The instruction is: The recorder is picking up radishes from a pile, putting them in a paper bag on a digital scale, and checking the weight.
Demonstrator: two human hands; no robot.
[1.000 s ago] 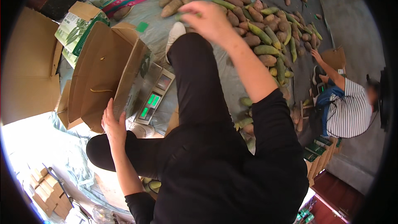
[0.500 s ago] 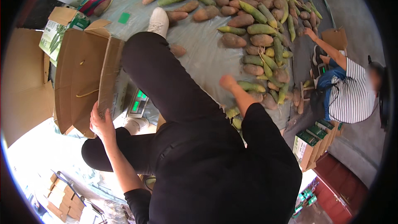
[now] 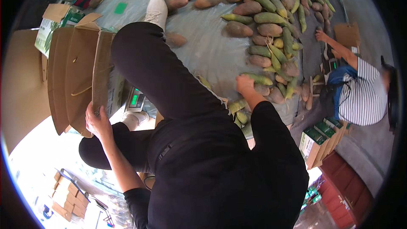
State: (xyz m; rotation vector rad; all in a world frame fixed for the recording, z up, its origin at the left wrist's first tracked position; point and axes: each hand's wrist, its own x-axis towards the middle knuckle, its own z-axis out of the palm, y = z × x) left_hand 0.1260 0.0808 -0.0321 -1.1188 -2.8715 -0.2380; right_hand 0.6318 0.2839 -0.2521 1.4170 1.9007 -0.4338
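My left hand (image 3: pixel 98 121) is closed on the lower edge of an open cardboard box (image 3: pixel 80 80), which leans at my left with its flaps out. My right hand (image 3: pixel 245 84) is at the near left end of a long green radish (image 3: pixel 262 79), at the edge of the pile. Its fingers look curled against that end, though they are partly hidden. Close by lie more green radishes (image 3: pixel 285 40) and brownish-pink, soil-marked root vegetables (image 3: pixel 238 29). Beside the box sits a small scale (image 3: pixel 135 99) with a lit green display.
Plastic sheeting (image 3: pixel 203 55) covers the floor under the pile. A co-worker in a striped top (image 3: pixel 364 97) reaches to the pile from the right. Green-topped cartons (image 3: pixel 316 144) stand at lower right, and a printed carton (image 3: pixel 51 27) stands behind my box. My white shoe (image 3: pixel 156 10) rests on the sheeting.
My right hand has moved right, from bare sheeting to the end of the green radish. My left hand stays on the box edge. The whole view has shifted slightly.
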